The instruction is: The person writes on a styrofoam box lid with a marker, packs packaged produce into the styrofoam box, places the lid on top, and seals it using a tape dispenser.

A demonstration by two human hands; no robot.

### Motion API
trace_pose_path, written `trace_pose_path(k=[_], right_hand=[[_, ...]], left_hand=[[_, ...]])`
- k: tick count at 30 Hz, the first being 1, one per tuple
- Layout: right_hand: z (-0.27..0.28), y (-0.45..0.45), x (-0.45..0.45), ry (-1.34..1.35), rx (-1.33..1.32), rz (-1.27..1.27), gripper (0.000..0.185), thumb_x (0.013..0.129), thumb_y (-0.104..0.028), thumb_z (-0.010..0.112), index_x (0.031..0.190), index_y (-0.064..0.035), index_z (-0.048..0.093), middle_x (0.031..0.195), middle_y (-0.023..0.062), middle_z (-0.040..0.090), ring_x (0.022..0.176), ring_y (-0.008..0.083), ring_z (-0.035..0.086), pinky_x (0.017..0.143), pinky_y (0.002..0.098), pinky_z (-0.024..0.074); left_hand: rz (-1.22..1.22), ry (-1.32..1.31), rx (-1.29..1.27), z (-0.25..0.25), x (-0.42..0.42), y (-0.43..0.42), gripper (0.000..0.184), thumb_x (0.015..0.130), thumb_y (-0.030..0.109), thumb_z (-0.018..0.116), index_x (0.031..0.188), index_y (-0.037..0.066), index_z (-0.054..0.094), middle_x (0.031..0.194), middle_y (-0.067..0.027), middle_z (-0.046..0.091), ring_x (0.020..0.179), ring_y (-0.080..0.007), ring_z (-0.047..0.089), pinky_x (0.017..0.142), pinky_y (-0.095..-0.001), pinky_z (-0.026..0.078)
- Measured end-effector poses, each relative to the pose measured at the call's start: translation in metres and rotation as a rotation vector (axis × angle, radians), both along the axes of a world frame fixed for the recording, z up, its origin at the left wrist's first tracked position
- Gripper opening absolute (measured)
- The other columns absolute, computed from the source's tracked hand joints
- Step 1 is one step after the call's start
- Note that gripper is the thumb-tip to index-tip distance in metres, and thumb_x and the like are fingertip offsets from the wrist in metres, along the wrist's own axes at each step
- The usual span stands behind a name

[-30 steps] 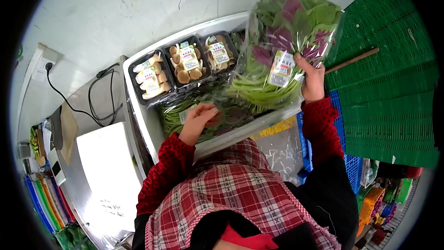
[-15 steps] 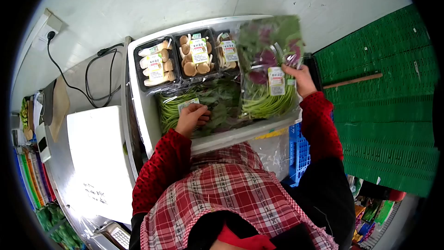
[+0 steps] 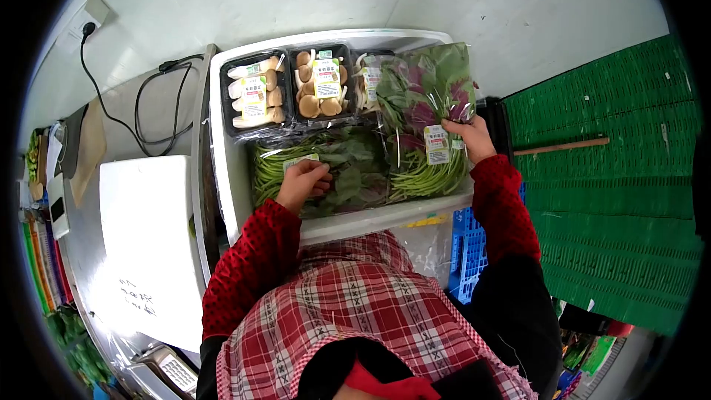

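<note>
A white foam box [image 3: 238, 207] holds packed produce in front of me. My right hand [image 3: 471, 138] grips the right edge of a clear bag of purple-and-green leafy greens [image 3: 415, 92], whose stems lie at the box's right end. Resting over a second bag of leafy greens [image 3: 355, 167] is my left hand [image 3: 304, 184], its fingers curled and thumb against them. Whether it pinches the film there cannot be made out. Behind the bags are labelled mushroom trays [image 3: 256, 94]; the bag of purple-and-green leafy greens partly covers the rightmost.
Left of the box, a white foam lid [image 3: 148, 230] lies on a metal table [image 3: 167, 122] with a black cable [image 3: 137, 130]. A keypad device [image 3: 174, 370] is at the lower left. Green slatted panels [image 3: 600, 207] and a blue plastic crate [image 3: 466, 241] are on the right.
My right hand has lowered the bag of purple-and-green leafy greens into the right end of the box. My left hand has stayed on the other bag. The view has shifted slightly.
</note>
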State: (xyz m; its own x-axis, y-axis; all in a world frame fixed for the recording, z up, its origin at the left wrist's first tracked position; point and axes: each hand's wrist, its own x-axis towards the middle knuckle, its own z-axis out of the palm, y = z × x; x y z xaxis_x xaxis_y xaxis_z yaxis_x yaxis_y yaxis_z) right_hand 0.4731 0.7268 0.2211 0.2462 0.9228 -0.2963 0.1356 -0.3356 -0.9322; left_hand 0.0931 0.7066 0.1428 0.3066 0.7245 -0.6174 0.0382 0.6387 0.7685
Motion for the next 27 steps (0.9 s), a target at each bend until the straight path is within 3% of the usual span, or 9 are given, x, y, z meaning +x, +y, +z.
trace_pose_path(k=[4,6,7,10,11,14,17,24,27], right_hand=[[0.033,-0.007,0.005,-0.023,0.179,-0.144,0.029,0.076,-0.004,0.076,0.102,0.0024,0.066,0.097,0.0073,0.069,0.085,0.0159,0.062,0.081,0.0322,0.0473],[0.053,-0.005,0.007,-0.111,0.312,-0.199,0.015,0.078,-0.006,0.075,0.092,-0.001,0.069,0.088,0.0037,0.069,0.076,0.013,0.062,0.075,0.0284,0.0467],[0.06,-0.003,0.008,-0.115,0.328,-0.206,0.016,0.079,-0.007,0.076,0.093,-0.0008,0.069,0.086,0.0036,0.069,0.074,0.013,0.061,0.074,0.0282,0.0466],[0.073,-0.003,0.004,0.041,0.273,-0.13,0.022,0.079,0.0,0.072,0.1,0.0018,0.067,0.093,0.0062,0.07,0.08,0.0136,0.062,0.075,0.0288,0.0478],[0.072,-0.003,0.002,0.043,0.269,-0.122,0.022,0.079,0.0,0.072,0.1,0.0018,0.067,0.093,0.0062,0.07,0.08,0.0136,0.062,0.075,0.0288,0.0478],[0.072,0.0,-0.006,-0.021,0.217,0.083,0.022,0.078,0.001,0.072,0.099,0.0025,0.066,0.092,0.005,0.069,0.08,0.0129,0.062,0.075,0.0287,0.048],[0.082,0.012,-0.017,-0.107,0.173,0.441,0.021,0.077,0.002,0.074,0.096,0.0027,0.065,0.09,0.0031,0.068,0.081,0.0108,0.061,0.075,0.0276,0.0485],[0.085,0.035,-0.041,-0.041,0.206,0.476,0.027,0.077,-0.001,0.076,0.102,0.002,0.064,0.089,0.0042,0.068,0.078,0.0114,0.061,0.075,0.0275,0.0492],[0.093,0.037,-0.057,-0.038,0.192,0.486,0.029,0.077,-0.001,0.076,0.103,0.0032,0.063,0.091,0.005,0.068,0.078,0.0119,0.062,0.075,0.0279,0.0492]], left_hand=[[0.032,0.007,-0.013,0.002,-0.003,-0.001,0.033,0.092,0.028,0.062,0.11,0.001,0.06,0.095,-0.0088,0.068,0.079,-0.0155,0.064,0.07,-0.0281,0.052],[0.036,0.0,0.021,-0.002,-0.005,0.0,0.032,0.092,0.028,0.062,0.11,0.001,0.06,0.093,-0.0084,0.067,0.078,-0.015,0.064,0.068,-0.0278,0.052],[0.038,-0.018,0.009,-0.003,-0.005,0.001,0.032,0.092,0.027,0.063,0.11,0.001,0.06,0.094,-0.0087,0.067,0.077,-0.0148,0.064,0.066,-0.0273,0.052],[0.043,-0.011,-0.003,-0.004,-0.007,0.001,0.031,0.092,0.025,0.063,0.109,0.001,0.06,0.093,-0.0087,0.067,0.076,-0.0148,0.064,0.065,-0.027,0.052],[0.083,-0.029,0.003,-0.005,-0.006,0.0,0.032,0.09,0.025,0.065,0.107,-0.001,0.06,0.089,-0.0079,0.067,0.069,-0.0129,0.06,0.061,-0.0263,0.049],[0.083,-0.045,-0.003,-0.008,-0.009,0.0,0.032,0.09,0.025,0.065,0.107,-0.001,0.06,0.088,-0.0077,0.067,0.07,-0.013,0.061,0.061,-0.026,0.049],[0.064,-0.003,0.014,-0.006,-0.011,-0.001,0.032,0.089,0.025,0.066,0.106,-0.001,0.06,0.088,-0.0071,0.067,0.07,-0.0126,0.062,0.061,-0.0257,0.049],[0.133,-0.018,0.031,-0.005,-0.018,-0.007,0.032,0.088,0.025,0.067,0.105,-0.002,0.061,0.086,-0.0057,0.066,0.071,-0.0122,0.062,0.061,-0.0256,0.048],[0.043,0.075,0.102,-0.007,-0.025,-0.01,0.035,0.087,0.025,0.068,0.108,-0.002,0.062,0.085,-0.0046,0.065,0.07,-0.0116,0.061,0.061,-0.025,0.048]])
